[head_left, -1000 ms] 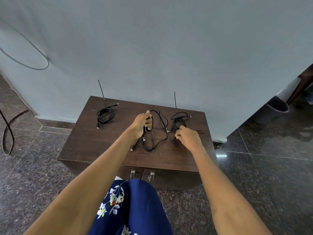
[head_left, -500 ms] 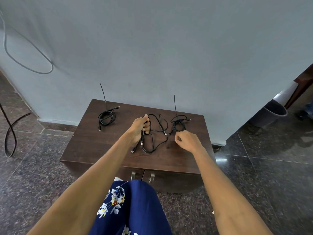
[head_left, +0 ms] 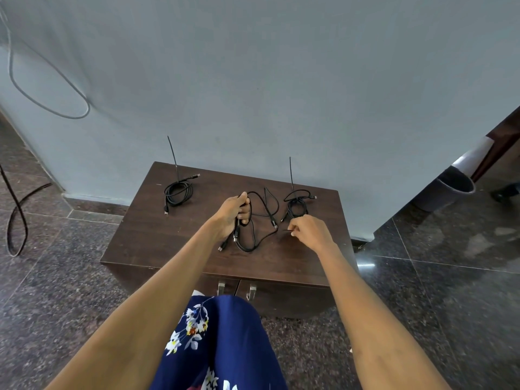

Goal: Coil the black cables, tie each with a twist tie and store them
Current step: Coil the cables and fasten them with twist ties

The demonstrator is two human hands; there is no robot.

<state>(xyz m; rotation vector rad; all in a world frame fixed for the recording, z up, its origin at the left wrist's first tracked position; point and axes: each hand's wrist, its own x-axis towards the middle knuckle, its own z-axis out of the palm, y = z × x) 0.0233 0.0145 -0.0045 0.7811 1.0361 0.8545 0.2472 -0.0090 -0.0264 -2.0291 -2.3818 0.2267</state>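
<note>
Left hand had its grip curled tight round a loose black cable, holding several strands bunched above the middle of the dark wooden table; the rest of that cable trailed in slack loops to the right of the fist and down toward the near edge, with plug ends hanging below the hand. Right hand hovered just right of those loops, its thumb and fingertips pinched together on what looked like a thin dark twist tie, though the strand was too fine to make out clearly. Just beyond the right hand, toward the far right of the table, lay a coiled cable with a straight tie standing up from it against the wall. At the far left of the table lay another coiled cable, likewise with a long tie rising from it. The table stood against a pale blue-grey wall, with two metal handles on its near front. A grey bin stood on the dark stone floor to the right, and a thick black cord curled on the floor at the left.
</note>
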